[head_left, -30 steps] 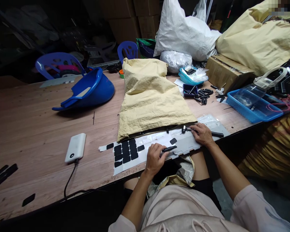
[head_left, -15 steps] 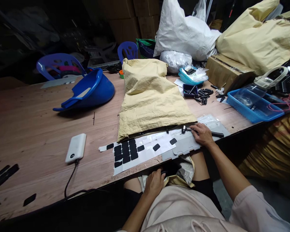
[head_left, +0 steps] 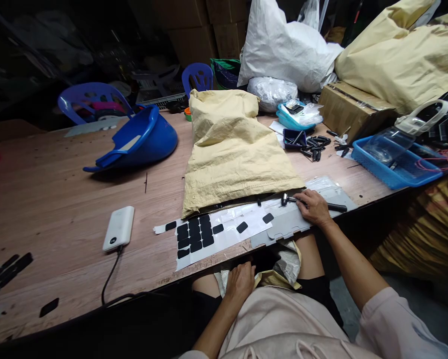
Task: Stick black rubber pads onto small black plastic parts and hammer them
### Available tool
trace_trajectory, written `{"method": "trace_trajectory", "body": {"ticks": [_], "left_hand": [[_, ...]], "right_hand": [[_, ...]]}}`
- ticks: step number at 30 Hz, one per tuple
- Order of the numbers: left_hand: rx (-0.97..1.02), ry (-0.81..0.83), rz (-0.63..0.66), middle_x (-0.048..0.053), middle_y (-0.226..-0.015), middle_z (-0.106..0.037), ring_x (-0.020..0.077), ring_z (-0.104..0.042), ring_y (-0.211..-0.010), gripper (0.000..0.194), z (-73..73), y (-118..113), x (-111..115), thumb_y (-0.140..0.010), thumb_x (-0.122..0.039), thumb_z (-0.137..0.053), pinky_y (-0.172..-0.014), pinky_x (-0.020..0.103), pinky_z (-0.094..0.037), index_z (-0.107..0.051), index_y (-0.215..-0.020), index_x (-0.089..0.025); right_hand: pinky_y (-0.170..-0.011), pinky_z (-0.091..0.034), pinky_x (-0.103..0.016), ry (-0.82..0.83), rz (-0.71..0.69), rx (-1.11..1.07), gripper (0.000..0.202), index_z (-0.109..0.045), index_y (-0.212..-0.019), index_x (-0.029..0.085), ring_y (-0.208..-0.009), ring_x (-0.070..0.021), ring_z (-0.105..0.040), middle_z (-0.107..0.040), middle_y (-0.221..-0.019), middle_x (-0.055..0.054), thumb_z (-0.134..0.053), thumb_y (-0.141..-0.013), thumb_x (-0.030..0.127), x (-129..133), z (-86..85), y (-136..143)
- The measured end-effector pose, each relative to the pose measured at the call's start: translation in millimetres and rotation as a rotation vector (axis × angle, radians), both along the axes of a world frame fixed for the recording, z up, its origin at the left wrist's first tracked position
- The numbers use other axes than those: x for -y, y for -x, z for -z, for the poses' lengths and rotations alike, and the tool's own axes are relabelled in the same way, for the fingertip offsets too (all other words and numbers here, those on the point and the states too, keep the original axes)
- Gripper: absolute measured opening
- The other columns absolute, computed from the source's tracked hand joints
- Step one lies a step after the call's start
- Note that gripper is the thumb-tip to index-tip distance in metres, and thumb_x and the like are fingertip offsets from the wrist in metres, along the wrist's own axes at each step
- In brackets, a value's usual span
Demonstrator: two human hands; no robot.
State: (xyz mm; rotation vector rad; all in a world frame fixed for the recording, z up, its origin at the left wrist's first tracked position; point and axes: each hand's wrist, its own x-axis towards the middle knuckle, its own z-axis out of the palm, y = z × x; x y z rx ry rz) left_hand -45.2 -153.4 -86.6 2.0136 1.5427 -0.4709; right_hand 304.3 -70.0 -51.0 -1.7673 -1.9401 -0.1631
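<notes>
My right hand (head_left: pixel 314 208) is closed over the shaft of a small hammer (head_left: pixel 337 207), which lies on a grey plastic-covered board (head_left: pixel 293 227) at the table's front edge. The metal head sticks out to the left of my fingers. Down in my lap, below the table edge, my left hand (head_left: pixel 240 280) has its fingers curled in beside a piece of sacking (head_left: pixel 290 263); what they hold, if anything, is hidden. White backing paper (head_left: pixel 229 239) left of the hammer carries rows of black rounded pads (head_left: pixel 195 236) and a few loose ones. A small black piece (head_left: pixel 259 202) stands near the hammer head.
A large yellow sack (head_left: pixel 231 149) lies behind the paper. To the left are a blue plastic scoop (head_left: pixel 149 137) and a white power bank (head_left: pixel 119 228) with a cable. At the right stand a blue basket (head_left: pixel 395 172), a carton (head_left: pixel 353 109) and black parts (head_left: pixel 315 147).
The curled fingers of my left hand have shifted slightly, and the dark bit beside them no longer shows. My right hand stays on the hammer. The view has moved very slightly.
</notes>
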Motion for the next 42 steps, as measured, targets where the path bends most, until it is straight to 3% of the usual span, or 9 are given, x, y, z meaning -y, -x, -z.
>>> {"method": "trace_trajectory", "body": {"ticks": [4,7,12,16,22,27,34,38,42], "left_hand": [[0.037,-0.011,-0.016,0.020,-0.119,-0.078,0.0310,-0.075,-0.113,0.038,-4.8,-0.5,0.2,-0.109,-0.032,-0.041,-0.095,0.039,-0.054,-0.071,-0.127,-0.016],[0.192,-0.017,0.009,0.012,-0.116,-0.081,0.0269,-0.077,-0.108,0.034,-14.3,0.2,3.1,-0.105,-0.030,-0.050,-0.089,0.033,-0.054,-0.066,-0.135,-0.023],[0.633,-0.168,-0.037,0.003,-0.089,-0.080,0.0188,-0.074,-0.079,0.021,-43.9,-9.9,-2.6,-0.100,-0.031,-0.057,-0.073,0.027,-0.050,-0.076,-0.107,-0.025],[0.842,-0.361,-0.211,0.002,-0.076,-0.074,0.0143,-0.065,-0.065,0.028,-66.9,-37.9,-45.3,-0.101,-0.040,-0.056,-0.066,0.025,-0.046,-0.075,-0.094,-0.021],[0.638,-0.564,-0.403,0.004,-0.081,-0.071,0.0180,-0.066,-0.078,0.019,-76.3,-81.4,-133.4,-0.092,-0.037,-0.068,-0.075,0.028,-0.048,-0.075,-0.091,-0.019],[0.468,-0.531,-0.424,0.009,-0.086,-0.075,0.0242,-0.069,-0.088,0.024,-74.5,-94.7,-162.3,-0.091,-0.040,-0.070,-0.076,0.031,-0.048,-0.075,-0.086,-0.017],[0.447,-0.415,-0.484,0.005,-0.083,-0.076,0.0222,-0.069,-0.084,0.016,-83.8,-86.9,-159.9,-0.088,-0.035,-0.070,-0.071,0.029,-0.045,-0.073,-0.081,-0.020],[0.461,-0.456,-0.446,0.004,-0.086,-0.075,0.0212,-0.068,-0.085,0.013,-89.0,-65.2,-135.3,-0.088,-0.033,-0.072,-0.071,0.029,-0.043,-0.072,-0.084,-0.021],[0.533,-0.529,-0.330,0.002,-0.090,-0.074,0.0187,-0.067,-0.085,0.006,-79.8,-39.1,-107.6,-0.088,-0.027,-0.074,-0.073,0.028,-0.044,-0.072,-0.091,-0.022]], "right_hand": [[-0.087,-0.047,-0.039,0.002,-0.003,-0.009,0.025,-0.078,-0.110,0.027,-0.093,-0.0245,-0.058,-0.070,-0.097,-0.008,-0.057,-0.096,0.031,0.3,-0.2,-0.1],[-0.087,-0.047,-0.039,0.000,-0.003,-0.013,0.025,-0.077,-0.110,0.027,-0.093,-0.0247,-0.057,-0.069,-0.097,-0.007,-0.057,-0.096,0.031,0.4,0.2,-0.2],[-0.086,-0.046,-0.038,0.004,0.008,-0.014,0.026,-0.077,-0.112,0.027,-0.093,-0.0245,-0.057,-0.068,-0.097,-0.007,-0.057,-0.095,0.029,0.6,1.2,0.1],[-0.086,-0.046,-0.037,-0.009,0.001,-0.016,0.025,-0.077,-0.111,0.026,-0.092,-0.0240,-0.057,-0.068,-0.096,-0.007,-0.058,-0.095,0.028,0.4,1.2,0.4],[-0.085,-0.046,-0.037,-0.010,0.005,-0.026,0.023,-0.077,-0.108,0.027,-0.091,-0.0240,-0.057,-0.069,-0.095,-0.007,-0.058,-0.096,0.030,0.4,-0.5,2.3],[-0.086,-0.048,-0.038,0.010,-0.001,-0.045,0.025,-0.078,-0.110,0.027,-0.092,-0.0241,-0.058,-0.070,-0.097,-0.007,-0.059,-0.095,0.030,0.9,-0.9,2.3],[-0.085,-0.047,-0.037,0.027,0.008,-0.025,0.024,-0.078,-0.111,0.027,-0.093,-0.0238,-0.058,-0.070,-0.098,-0.007,-0.060,-0.095,0.029,1.4,-1.8,1.4],[-0.086,-0.047,-0.037,0.019,0.003,-0.034,0.024,-0.078,-0.110,0.026,-0.093,-0.0237,-0.059,-0.070,-0.097,-0.007,-0.059,-0.095,0.029,1.3,-1.7,1.9],[-0.086,-0.047,-0.038,0.011,0.014,-0.028,0.024,-0.078,-0.109,0.026,-0.093,-0.0242,-0.058,-0.070,-0.097,-0.007,-0.059,-0.095,0.030,0.6,0.8,0.9]]}}
